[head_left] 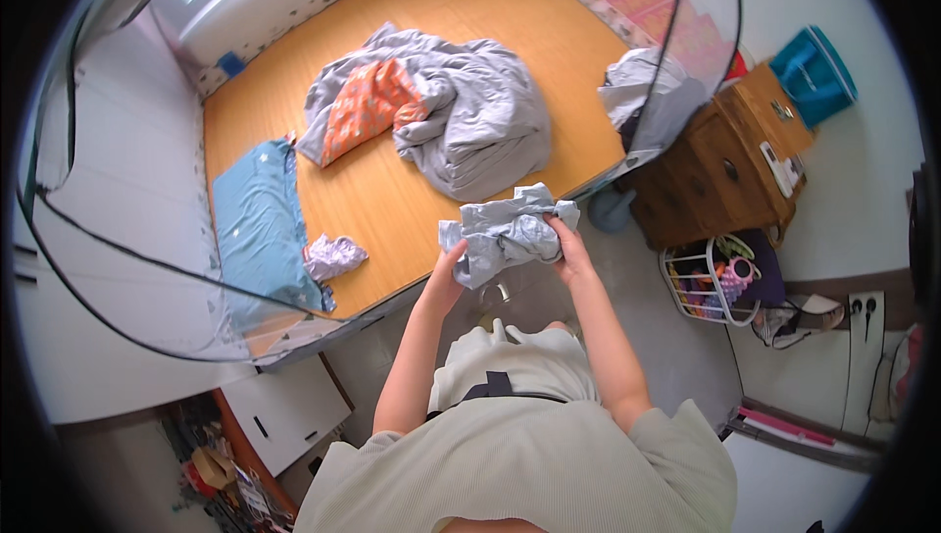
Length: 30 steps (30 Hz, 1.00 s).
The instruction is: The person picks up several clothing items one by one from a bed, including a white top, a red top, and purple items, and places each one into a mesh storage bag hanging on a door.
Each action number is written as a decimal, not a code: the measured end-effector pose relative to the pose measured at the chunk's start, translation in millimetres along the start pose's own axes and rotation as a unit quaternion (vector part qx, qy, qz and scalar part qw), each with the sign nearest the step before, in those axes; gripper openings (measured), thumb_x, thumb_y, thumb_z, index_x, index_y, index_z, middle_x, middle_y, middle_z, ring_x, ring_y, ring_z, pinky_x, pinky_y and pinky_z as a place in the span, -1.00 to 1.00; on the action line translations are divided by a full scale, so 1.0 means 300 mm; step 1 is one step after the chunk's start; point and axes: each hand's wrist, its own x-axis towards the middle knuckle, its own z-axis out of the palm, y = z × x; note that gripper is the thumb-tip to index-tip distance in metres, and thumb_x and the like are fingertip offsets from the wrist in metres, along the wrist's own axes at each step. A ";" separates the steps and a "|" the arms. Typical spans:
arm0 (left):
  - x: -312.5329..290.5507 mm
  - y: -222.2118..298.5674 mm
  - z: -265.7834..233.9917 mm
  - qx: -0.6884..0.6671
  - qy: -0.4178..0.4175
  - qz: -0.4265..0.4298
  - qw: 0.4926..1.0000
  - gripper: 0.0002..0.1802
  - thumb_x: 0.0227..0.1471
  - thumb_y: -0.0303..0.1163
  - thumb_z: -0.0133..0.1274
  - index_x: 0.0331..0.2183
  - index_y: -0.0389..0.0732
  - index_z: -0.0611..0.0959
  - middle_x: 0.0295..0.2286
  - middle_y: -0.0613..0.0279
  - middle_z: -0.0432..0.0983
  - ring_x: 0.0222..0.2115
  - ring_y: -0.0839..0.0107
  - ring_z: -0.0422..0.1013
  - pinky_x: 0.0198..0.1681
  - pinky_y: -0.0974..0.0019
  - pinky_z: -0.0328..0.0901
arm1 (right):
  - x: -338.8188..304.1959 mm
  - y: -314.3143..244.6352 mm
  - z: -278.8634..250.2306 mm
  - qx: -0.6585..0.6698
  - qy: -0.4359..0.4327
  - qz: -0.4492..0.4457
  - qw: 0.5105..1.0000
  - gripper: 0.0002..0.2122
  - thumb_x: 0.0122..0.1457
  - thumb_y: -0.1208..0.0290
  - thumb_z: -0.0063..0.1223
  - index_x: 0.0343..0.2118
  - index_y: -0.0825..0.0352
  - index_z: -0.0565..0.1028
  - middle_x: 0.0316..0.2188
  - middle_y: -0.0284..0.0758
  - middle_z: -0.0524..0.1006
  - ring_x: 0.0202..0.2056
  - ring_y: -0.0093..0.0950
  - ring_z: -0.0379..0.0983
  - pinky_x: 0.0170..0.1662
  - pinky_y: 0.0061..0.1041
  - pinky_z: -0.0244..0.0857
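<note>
Both my hands hold a crumpled light blue-grey cloth (512,239) out in front of me, near the bed's front edge. My left hand (447,273) grips its left side, the fingers partly hidden by the fabric. On the other side my right hand (570,247) is closed on the cloth, thumb on top. Beyond it on the bed (412,229) lies a bunched grey blanket (480,111) with an orange patterned part (368,106). A blue pillow (257,224) and a small crumpled lilac cloth (335,256) lie to the left.
A wooden cabinet (701,180) stands right of the bed, with a teal bin (814,77) beside it. A white basket of toys (711,283) sits on the floor at the right. Dark net cords (147,249) cross the left side. White drawers (284,415) stand lower left.
</note>
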 end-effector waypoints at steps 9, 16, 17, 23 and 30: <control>0.120 -0.228 0.423 0.111 -0.068 -0.054 0.990 -0.40 -0.09 -0.30 0.11 -0.02 -0.24 0.28 -0.11 0.22 0.33 -0.10 0.38 0.31 -0.06 0.27 0.24 | -0.219 -0.217 -0.344 0.000 0.038 -0.044 0.998 -0.60 -0.02 0.20 0.15 -0.12 0.20 0.37 -0.24 -0.41 0.47 -0.25 -0.56 0.42 -0.26 -0.49 0.34; 0.123 -0.469 0.752 0.085 -0.081 -0.138 0.983 -0.52 -0.04 -0.38 0.06 -0.05 -0.23 0.34 -0.14 0.20 0.38 -0.14 0.37 0.36 -0.09 0.28 0.27 | -0.471 -0.367 -0.716 0.078 0.040 -0.068 0.994 -0.58 0.10 0.03 -0.06 -0.06 0.18 0.34 -0.19 -0.45 0.47 -0.22 -0.58 0.43 -0.22 -0.48 0.36; 0.121 -0.504 0.796 0.088 -0.091 -0.146 0.981 -0.53 -0.03 -0.40 0.04 -0.04 -0.23 0.34 -0.13 0.20 0.38 -0.14 0.37 0.36 -0.09 0.27 0.26 | -0.499 -0.376 -0.773 0.082 0.049 -0.071 0.993 -0.58 0.10 0.04 -0.06 -0.05 0.18 0.33 -0.19 -0.46 0.47 -0.21 -0.58 0.42 -0.22 -0.49 0.36; 0.065 -0.687 1.064 0.122 -0.120 -0.204 0.964 -0.53 -0.02 -0.41 0.03 -0.04 -0.24 0.34 -0.13 0.20 0.38 -0.13 0.36 0.36 -0.07 0.26 0.26 | -0.677 -0.423 -1.034 0.130 0.092 -0.131 0.979 -0.61 0.12 0.09 -0.06 -0.05 0.18 0.33 -0.18 -0.46 0.46 -0.23 -0.59 0.43 -0.27 -0.51 0.38; 0.057 -0.822 1.193 0.115 -0.215 -0.255 0.936 -0.53 -0.01 -0.43 0.00 -0.02 -0.25 0.32 -0.12 0.18 0.38 -0.12 0.34 0.35 -0.06 0.25 0.25 | -0.837 -0.420 -1.165 0.211 0.130 -0.192 0.950 -0.68 0.12 0.16 -0.05 -0.10 0.17 0.35 -0.23 -0.47 0.46 -0.26 -0.62 0.43 -0.29 -0.54 0.38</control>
